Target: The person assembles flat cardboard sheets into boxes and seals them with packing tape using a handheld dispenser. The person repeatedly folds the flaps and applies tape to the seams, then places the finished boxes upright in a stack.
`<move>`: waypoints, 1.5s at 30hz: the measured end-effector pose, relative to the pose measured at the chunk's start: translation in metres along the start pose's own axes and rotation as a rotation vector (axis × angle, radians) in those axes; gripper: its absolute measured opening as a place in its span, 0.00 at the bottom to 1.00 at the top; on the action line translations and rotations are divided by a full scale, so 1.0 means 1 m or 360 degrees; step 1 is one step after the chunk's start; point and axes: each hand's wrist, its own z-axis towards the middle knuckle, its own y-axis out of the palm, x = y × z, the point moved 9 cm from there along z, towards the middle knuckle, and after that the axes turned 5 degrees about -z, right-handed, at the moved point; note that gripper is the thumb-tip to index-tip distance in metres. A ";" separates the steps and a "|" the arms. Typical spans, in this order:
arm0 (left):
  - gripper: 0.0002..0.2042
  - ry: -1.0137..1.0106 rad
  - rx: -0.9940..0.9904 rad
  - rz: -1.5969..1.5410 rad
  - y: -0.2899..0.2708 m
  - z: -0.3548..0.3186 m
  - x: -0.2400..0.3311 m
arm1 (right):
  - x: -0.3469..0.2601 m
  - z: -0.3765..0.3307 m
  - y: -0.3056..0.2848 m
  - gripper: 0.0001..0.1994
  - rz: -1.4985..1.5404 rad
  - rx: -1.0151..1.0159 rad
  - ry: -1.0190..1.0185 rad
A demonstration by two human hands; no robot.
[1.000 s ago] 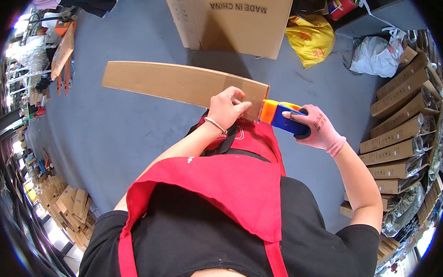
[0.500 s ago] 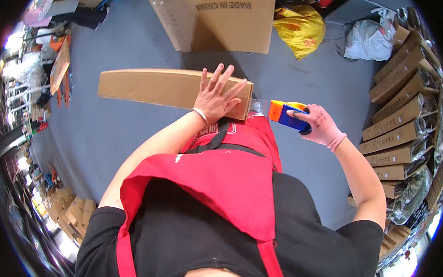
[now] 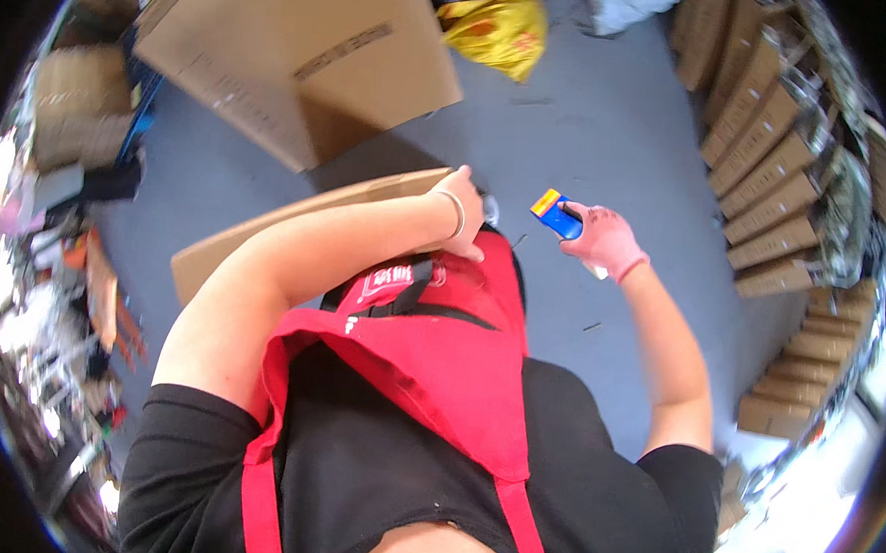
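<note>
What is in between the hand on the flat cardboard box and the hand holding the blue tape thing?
In the head view, only bare grey floor shows between the left hand and right hand.

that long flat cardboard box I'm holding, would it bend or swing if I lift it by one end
The cardboard box looks thin and long, so probably light but apt to swing. The left hand grips only one end; it may sag slightly.
</note>
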 end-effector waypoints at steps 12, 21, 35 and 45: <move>0.16 0.0903 0.0279 -0.3065 0.049 -0.105 0.001 | -0.226 -0.228 0.012 0.38 0.1263 0.1269 0.0284; 0.13 0.0675 0.0145 -0.3675 0.170 -0.193 -0.107 | -0.358 -0.145 0.014 0.37 0.1206 0.1040 0.0012; 0.22 0.0215 0.0732 -0.3399 0.177 -0.212 -0.245 | -0.412 -0.120 0.058 0.38 0.1346 0.0971 0.0136; 0.24 -0.0451 0.0730 -0.2249 0.294 -0.126 -0.282 | -0.430 -0.091 0.139 0.36 0.1387 0.0851 0.0429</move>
